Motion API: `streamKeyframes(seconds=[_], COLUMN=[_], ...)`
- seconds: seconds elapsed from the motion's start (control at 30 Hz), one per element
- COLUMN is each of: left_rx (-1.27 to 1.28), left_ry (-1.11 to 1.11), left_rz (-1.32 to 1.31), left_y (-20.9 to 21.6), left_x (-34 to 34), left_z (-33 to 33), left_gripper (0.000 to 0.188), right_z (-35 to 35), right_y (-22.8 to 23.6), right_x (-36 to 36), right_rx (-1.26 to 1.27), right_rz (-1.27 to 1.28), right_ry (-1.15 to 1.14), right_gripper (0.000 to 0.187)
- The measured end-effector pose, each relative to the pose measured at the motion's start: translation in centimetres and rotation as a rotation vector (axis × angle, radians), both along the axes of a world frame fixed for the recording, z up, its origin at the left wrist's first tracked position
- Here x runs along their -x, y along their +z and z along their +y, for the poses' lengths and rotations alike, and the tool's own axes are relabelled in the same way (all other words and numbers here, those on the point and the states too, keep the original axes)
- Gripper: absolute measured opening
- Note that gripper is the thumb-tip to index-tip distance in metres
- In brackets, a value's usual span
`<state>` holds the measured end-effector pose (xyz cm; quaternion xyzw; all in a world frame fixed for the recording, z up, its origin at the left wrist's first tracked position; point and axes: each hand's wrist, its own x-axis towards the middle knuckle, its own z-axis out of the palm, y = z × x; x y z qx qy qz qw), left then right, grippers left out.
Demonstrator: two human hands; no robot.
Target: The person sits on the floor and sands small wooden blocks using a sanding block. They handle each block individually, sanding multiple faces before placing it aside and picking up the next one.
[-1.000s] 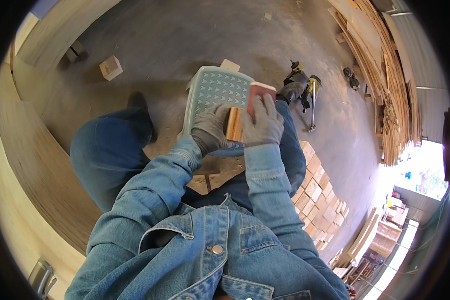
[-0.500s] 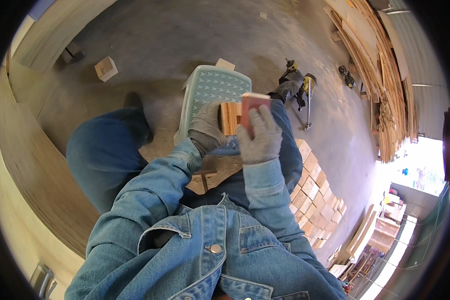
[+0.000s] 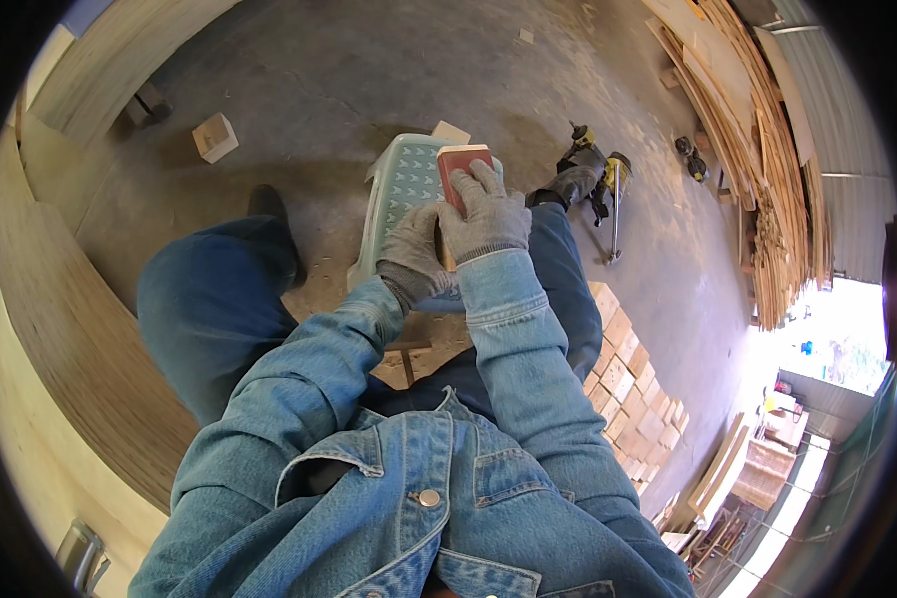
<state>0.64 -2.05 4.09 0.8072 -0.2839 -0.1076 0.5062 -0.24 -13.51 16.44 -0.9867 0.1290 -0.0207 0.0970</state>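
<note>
My right hand (image 3: pixel 485 217), in a grey knit glove, is shut on a reddish-brown sanding block (image 3: pixel 462 162) held upright. Just below and to its left, my gloved left hand (image 3: pixel 409 261) is closed around a small wooden piece that the right hand almost wholly hides. Both hands hover over a pale green perforated plastic stool (image 3: pixel 401 189) that stands on the concrete floor between my denim-clad knees.
A wooden cube (image 3: pixel 214 137) lies on the floor at upper left. Power tools (image 3: pixel 600 179) lie right of the stool. Several small wooden blocks (image 3: pixel 630 374) are stacked by my right leg. Long planks (image 3: pixel 767 149) pile up at the right, and curved plywood sheets (image 3: pixel 65 299) at the left.
My right hand has slid left with the sanding block, and it now covers the wooden piece that showed between the hands before. The left hand has stayed gripped on that piece.
</note>
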Motion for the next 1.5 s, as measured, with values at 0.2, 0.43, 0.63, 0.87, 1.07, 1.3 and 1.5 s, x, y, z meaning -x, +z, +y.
streamKeyframes(seconds=[0.2,0.43,0.63,0.87,1.07,1.3,1.5], left_rx=[0.01,-0.047,0.014,0.045,0.029,-0.04,0.058], left_ry=[0.077,0.046,0.08,0.086,0.102,0.039,0.016], left_rz=[-0.041,-0.014,-0.054,-0.078,-0.015,0.014,0.361], left_y=[-1.2,-0.2,0.4,1.1,0.4,1.7,2.5], left_x=[-0.4,-0.3,0.0,0.4,0.3,-0.2,-1.8], left_z=[0.9,0.7,1.0,1.3,1.1,1.4,3.8], left_gripper=[0.084,0.085,0.091,0.101,0.104,0.101,0.079], right_z=[1.7,1.5,-0.1,-5.7,-6.0,-6.0,-6.5], right_y=[0.6,0.4,0.4,-2.5,-3.7,-4.5,-3.1], right_x=[6.5,15.3,11.6,4.3,6.6,12.8,12.9], right_rx=[0.001,-0.029,-0.072,-0.25,-0.334,-0.474,-0.486], right_rz=[-0.125,-0.162,-0.219,-0.197,-0.255,-0.326,-0.405], right_ry=[0.117,0.202,0.18,-0.066,-0.103,-0.149,-0.157], right_gripper=[0.055,0.057,0.054,0.055,0.056,0.058,0.058])
